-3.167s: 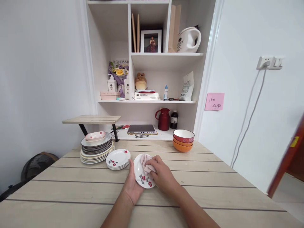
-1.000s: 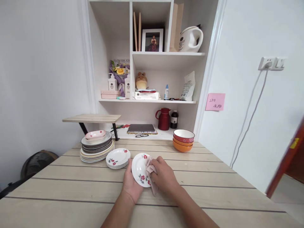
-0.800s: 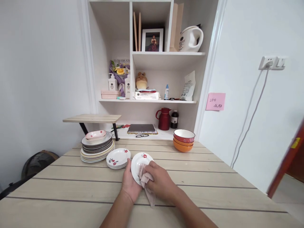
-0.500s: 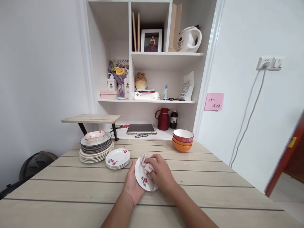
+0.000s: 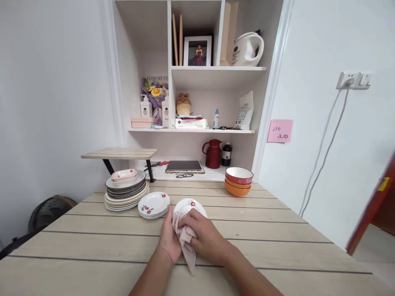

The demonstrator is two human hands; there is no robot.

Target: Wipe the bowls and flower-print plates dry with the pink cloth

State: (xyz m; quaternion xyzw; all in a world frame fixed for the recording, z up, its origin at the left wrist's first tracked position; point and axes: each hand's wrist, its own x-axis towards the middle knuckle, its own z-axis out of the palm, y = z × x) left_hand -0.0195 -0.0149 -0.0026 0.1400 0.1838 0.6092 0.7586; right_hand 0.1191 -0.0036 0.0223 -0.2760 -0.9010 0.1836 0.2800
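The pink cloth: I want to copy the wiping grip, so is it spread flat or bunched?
Bunched. The cloth is crumpled under the right hand, one end hanging below the plate.

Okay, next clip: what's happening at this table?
A person is wiping a small white plate with red flowers over the wooden table. The left hand grips the plate's near edge, while the right hand presses a pinkish cloth against its face; the cloth's end hangs below. To the left sit a short stack of matching floral plates and a taller pile of bigger plates. Stacked red and orange bowls sit further back.
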